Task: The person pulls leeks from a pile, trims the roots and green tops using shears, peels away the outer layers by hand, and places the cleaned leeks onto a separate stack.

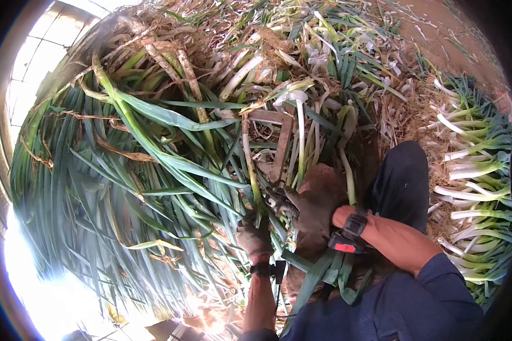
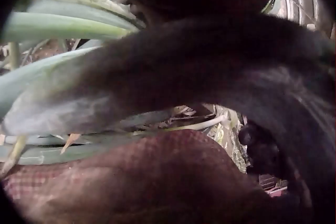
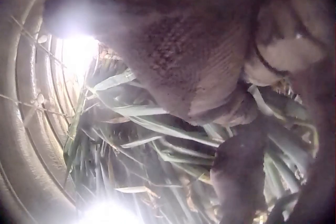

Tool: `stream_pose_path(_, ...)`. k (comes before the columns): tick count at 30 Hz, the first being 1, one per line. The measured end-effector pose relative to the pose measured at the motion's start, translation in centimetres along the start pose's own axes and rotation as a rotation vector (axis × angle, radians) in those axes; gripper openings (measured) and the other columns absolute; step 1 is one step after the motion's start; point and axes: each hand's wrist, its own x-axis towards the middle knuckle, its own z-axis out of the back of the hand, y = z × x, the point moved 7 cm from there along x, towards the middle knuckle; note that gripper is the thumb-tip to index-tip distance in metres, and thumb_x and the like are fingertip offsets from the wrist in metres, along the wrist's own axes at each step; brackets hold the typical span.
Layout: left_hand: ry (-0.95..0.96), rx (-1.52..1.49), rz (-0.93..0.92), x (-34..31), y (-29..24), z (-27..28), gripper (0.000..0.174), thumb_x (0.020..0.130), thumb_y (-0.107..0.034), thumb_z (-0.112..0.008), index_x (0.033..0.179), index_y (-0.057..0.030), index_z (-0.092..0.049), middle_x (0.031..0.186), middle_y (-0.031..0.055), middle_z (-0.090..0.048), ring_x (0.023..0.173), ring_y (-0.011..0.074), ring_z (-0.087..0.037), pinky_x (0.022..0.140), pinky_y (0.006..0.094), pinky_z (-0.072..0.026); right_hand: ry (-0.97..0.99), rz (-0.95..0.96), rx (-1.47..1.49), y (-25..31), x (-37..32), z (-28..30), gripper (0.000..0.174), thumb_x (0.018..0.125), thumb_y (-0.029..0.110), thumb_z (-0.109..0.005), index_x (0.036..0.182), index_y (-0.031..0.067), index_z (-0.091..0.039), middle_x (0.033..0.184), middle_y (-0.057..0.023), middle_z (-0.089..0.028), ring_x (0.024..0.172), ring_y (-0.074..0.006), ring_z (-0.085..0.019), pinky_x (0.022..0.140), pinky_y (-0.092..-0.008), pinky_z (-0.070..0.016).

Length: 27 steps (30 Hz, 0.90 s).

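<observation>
My gloved left hand [image 1: 255, 236] grips a green onion [image 1: 250, 162] whose pale stalk rises from the fist. Close to its right, my gloved right hand [image 1: 316, 204] has its fingers curled at the green leaves, with dark, soiled fingertips [image 1: 281, 202]. A white-stemmed green onion [image 1: 300, 133] stands just above that hand, its lower part hidden. In the right wrist view, the knitted glove [image 3: 184, 61] covers much of the picture, and leaves come out by the curled fingers. A blurred grey-green leaf [image 2: 52, 108] crosses the left wrist view, past dark shapes close to the lens.
A large heap of untrimmed green onions [image 1: 114, 170] lies on the left, roots towards the back. Cleaned green onions [image 1: 472, 170] are laid in a row on the right. Peeled scraps [image 1: 392, 108] cover the ground behind. A brown frame [image 1: 284, 142] stands ahead of my knees.
</observation>
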Motion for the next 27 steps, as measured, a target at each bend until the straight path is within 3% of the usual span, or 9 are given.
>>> stream_pose_path(3,-0.009,0.199,-0.066,0.1,-2.1,0.5,0.038,0.087,-0.045,-0.071,0.109,-0.0143,-0.069,0.093,0.0167,-0.070,0.084,0.0379,-0.067,0.072,0.0486,-0.0522,-0.034,-0.019,0.090,-0.6,2.1,1.4,0.073,0.086,0.034,-0.063,0.142,-0.0027,-0.035,0.085,-0.0248,-0.068,0.080,-0.0427,-0.067,0.073,-0.0499,-0.0527)
stream_pose_path(6,0.076,0.060,-0.075,0.4,-2.0,-0.3,0.037,0.089,-0.042,-0.067,0.113,-0.0133,-0.069,0.088,0.0189,-0.070,0.081,0.0394,-0.067,0.069,0.0495,-0.0523,-0.211,0.022,0.017,-0.8,4.3,4.0,0.075,0.087,0.037,-0.062,0.144,-0.0032,-0.034,0.089,-0.0263,-0.068,0.082,-0.0434,-0.067,0.076,-0.0509,-0.0528)
stream_pose_path(9,0.045,0.164,-0.086,0.4,-1.9,-0.6,0.037,0.089,-0.039,-0.067,0.116,-0.0146,-0.070,0.087,0.0190,-0.070,0.080,0.0396,-0.068,0.068,0.0501,-0.0529,-0.177,-0.080,0.006,-1.3,7.3,5.8,0.076,0.088,0.039,-0.060,0.146,-0.0021,-0.034,0.095,-0.0274,-0.068,0.089,-0.0436,-0.067,0.079,-0.0518,-0.0525)
stream_pose_path(12,0.071,0.140,-0.009,0.2,-3.2,0.4,0.037,0.087,-0.038,-0.068,0.117,-0.0169,-0.070,0.088,0.0189,-0.071,0.080,0.0395,-0.068,0.069,0.0500,-0.0536,-0.251,-0.050,0.036,-1.8,7.4,5.7,0.073,0.088,0.040,-0.059,0.145,-0.0015,-0.037,0.096,-0.0259,-0.069,0.090,-0.0430,-0.067,0.079,-0.0517,-0.0525)
stream_pose_path(13,-0.092,0.028,-0.151,0.2,-2.2,-0.2,0.041,0.083,-0.041,-0.071,0.117,-0.0178,-0.071,0.088,0.0186,-0.071,0.079,0.0394,-0.069,0.069,0.0498,-0.0540,-0.220,-0.029,0.019,-1.0,5.8,5.9,0.073,0.087,0.038,-0.060,0.145,-0.0001,-0.037,0.091,-0.0241,-0.069,0.088,-0.0418,-0.067,0.078,-0.0501,-0.0526)
stream_pose_path(16,0.065,0.017,-0.011,0.9,-2.4,-0.5,0.047,0.080,-0.044,-0.073,0.119,-0.0174,-0.070,0.088,0.0175,-0.071,0.080,0.0392,-0.069,0.070,0.0491,-0.0541,0.025,0.073,0.096,-1.0,2.0,1.9,0.070,0.086,0.036,-0.063,0.141,0.0004,-0.040,0.093,-0.0248,-0.068,0.087,-0.0412,-0.067,0.077,-0.0479,-0.0530)
stream_pose_path(21,-0.007,-0.078,-0.032,0.9,0.8,-2.6,0.058,0.074,-0.048,-0.078,0.122,-0.0180,-0.068,0.086,0.0169,-0.071,0.079,0.0387,-0.069,0.070,0.0491,-0.0536,0.308,0.042,0.108,1.8,-5.8,0.5,0.062,0.084,0.035,-0.067,0.133,0.0044,-0.045,0.099,-0.0273,-0.068,0.088,-0.0405,-0.069,0.076,-0.0471,-0.0536)
stream_pose_path(24,0.053,-0.019,-0.049,1.5,-0.5,-1.9,0.061,0.074,-0.049,-0.078,0.126,-0.0186,-0.065,0.085,0.0178,-0.071,0.079,0.0392,-0.069,0.070,0.0491,-0.0535,0.293,-0.081,0.220,1.2,-4.4,-0.7,0.068,0.083,0.037,-0.068,0.139,0.0069,-0.042,0.097,-0.0259,-0.069,0.087,-0.0400,-0.069,0.077,-0.0477,-0.0534)
stream_pose_path(27,0.044,-0.029,-0.087,1.7,-0.7,-1.6,0.063,0.074,-0.051,-0.078,0.126,-0.0187,-0.064,0.085,0.0183,-0.071,0.079,0.0396,-0.069,0.070,0.0490,-0.0536,0.194,-0.060,0.254,1.4,-3.8,0.9,0.074,0.083,0.036,-0.069,0.144,0.0070,-0.038,0.091,-0.0250,-0.069,0.084,-0.0409,-0.069,0.076,-0.0485,-0.0537)
